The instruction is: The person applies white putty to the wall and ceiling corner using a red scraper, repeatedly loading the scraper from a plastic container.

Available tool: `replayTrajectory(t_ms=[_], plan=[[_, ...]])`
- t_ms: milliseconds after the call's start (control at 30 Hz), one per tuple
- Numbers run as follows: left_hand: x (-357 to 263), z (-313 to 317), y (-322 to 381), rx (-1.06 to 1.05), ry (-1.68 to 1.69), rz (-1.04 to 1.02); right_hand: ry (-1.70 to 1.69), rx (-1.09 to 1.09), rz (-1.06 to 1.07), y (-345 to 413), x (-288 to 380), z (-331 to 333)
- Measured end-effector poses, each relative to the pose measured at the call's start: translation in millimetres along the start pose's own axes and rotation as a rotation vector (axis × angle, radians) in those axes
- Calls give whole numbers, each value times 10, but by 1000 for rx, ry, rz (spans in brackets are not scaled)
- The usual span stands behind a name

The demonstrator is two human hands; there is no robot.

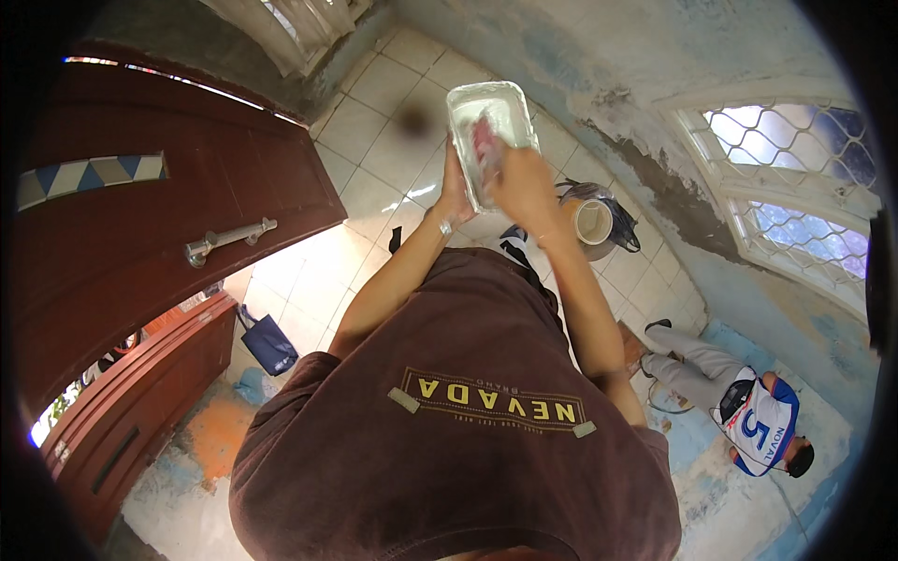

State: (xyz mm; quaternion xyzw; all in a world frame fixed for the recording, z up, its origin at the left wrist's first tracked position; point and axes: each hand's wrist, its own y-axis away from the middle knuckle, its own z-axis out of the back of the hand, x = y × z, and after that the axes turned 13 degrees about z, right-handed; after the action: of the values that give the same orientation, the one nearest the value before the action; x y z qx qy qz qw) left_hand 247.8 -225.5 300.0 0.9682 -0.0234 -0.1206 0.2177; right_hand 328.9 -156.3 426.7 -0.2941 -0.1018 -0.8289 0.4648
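Note:
A rectangular tray (523,112) coated with white paint is held up in front of me. My left hand (454,186) grips its left side and lower corner. Over the tray's lower right part, my right hand (523,184) is closed around a blurred tool with a reddish part (484,140); the exact kind of tool cannot be told. That reddish part lies within the tray, against the pale paint. The right fingers are partly blurred, and most of the left fingers are hidden behind the tray.
A round bucket (593,221) and a black plastic bag (623,228) stand on the tiled floor at right. A brown door (140,203) is at left, near a dark blue bag (270,345). Another person (758,421) is at lower right, near the wall. Grilled windows (786,140) line the right wall.

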Motion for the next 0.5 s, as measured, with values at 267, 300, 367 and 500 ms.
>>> replayTrajectory(t_ms=[267,300,367,500], plan=[[-77,26,141,103,55,80,288,2,46,-35,177,150],[-72,-4,157,67,12,55,311,24,27,-15,161,74],[-68,-57,201,-27,-46,38,335,44,9,34,156,-137],[-95,184,178,-51,-7,22,247,123,106,61,204,-289]])
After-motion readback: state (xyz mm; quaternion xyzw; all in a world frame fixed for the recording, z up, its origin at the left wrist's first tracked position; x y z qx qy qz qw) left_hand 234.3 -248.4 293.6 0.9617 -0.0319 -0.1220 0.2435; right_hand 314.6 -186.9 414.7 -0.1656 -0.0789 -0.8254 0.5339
